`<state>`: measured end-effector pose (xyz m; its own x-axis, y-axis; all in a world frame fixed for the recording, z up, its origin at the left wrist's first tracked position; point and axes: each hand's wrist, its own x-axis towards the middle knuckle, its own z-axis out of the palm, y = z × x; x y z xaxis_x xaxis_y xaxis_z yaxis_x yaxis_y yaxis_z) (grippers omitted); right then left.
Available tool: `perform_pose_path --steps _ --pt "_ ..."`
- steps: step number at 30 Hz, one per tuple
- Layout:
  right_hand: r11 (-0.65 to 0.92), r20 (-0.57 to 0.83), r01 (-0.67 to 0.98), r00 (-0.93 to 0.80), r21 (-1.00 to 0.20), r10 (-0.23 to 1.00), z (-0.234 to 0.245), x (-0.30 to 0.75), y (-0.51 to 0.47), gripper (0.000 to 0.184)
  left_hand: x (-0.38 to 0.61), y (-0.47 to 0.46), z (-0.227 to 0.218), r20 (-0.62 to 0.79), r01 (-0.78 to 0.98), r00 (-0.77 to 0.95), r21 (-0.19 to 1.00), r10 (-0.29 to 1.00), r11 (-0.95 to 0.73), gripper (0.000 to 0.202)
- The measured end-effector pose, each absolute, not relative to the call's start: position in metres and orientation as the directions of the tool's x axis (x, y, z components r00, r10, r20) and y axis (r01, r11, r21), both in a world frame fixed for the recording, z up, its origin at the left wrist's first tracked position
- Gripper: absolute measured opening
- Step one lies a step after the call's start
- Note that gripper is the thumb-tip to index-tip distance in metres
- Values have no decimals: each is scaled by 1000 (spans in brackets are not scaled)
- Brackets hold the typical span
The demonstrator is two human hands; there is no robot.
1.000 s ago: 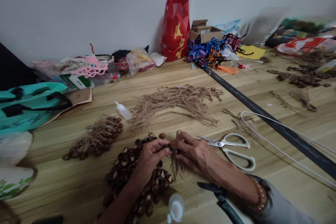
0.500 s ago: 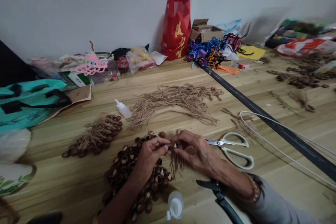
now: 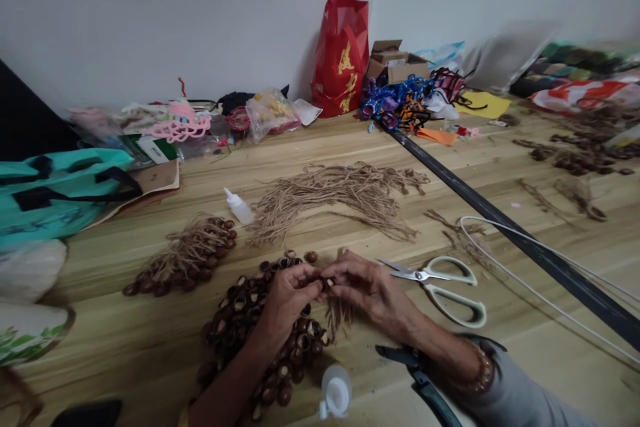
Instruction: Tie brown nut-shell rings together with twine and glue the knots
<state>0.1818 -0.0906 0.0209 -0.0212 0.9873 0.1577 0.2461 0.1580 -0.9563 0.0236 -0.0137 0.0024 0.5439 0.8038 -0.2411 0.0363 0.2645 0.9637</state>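
Fingertips of my left hand (image 3: 286,300) and my right hand (image 3: 373,288) meet over a small dark nut shell (image 3: 329,283), both pinching closed at it. Brown twine strands (image 3: 341,315) hang beneath my right fingers; how they join the shell is hidden. Under and beside my left forearm spreads a heap of brown, hollow nut shells (image 3: 235,313), many with openings upward. A single round shell (image 3: 311,257) lies just beyond my fingers. White-handled scissors (image 3: 425,275) rest with blades parted beside my right hand. Dark-handled pruning shears (image 3: 425,387) lie partly under my right forearm.
A bundle of twine lengths (image 3: 340,197) lies beyond my hands. Shells tied with twine (image 3: 185,253) are grouped at left, near a white dropper bottle (image 3: 240,207). A second small bottle (image 3: 336,392) stands close to me. A white cable (image 3: 530,267) loops at right.
The view has shifted slightly, so the table's things sit a little farther right. My fingertips have drawn closer together around the shell.
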Motion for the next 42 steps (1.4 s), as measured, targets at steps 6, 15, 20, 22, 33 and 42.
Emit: perform_pose_path --steps 6,15,20,22,33,42 --pt "45 46 -65 -16 -997 999 17 183 -87 24 24 -14 4 -245 40 519 964 819 264 7" --pt "-22 -19 -175 -20 -984 1000 12 184 -87 25 24 -13 3 -235 53 520 968 821 244 7" --pt "39 37 -54 29 -998 999 18 184 -89 22 23 -12 2 -234 44 515 968 825 247 8" --pt "101 105 71 53 -992 993 20 183 -90 20 23 -13 2 -238 42 509 967 827 252 9" --pt "317 343 598 -75 -736 936 11 176 -94 16 22 -10 -5 -268 36 582 952 768 305 22" --pt "317 333 713 -123 -626 935 2 175 -92 13 23 -14 2 -314 -51 589 905 745 422 21"
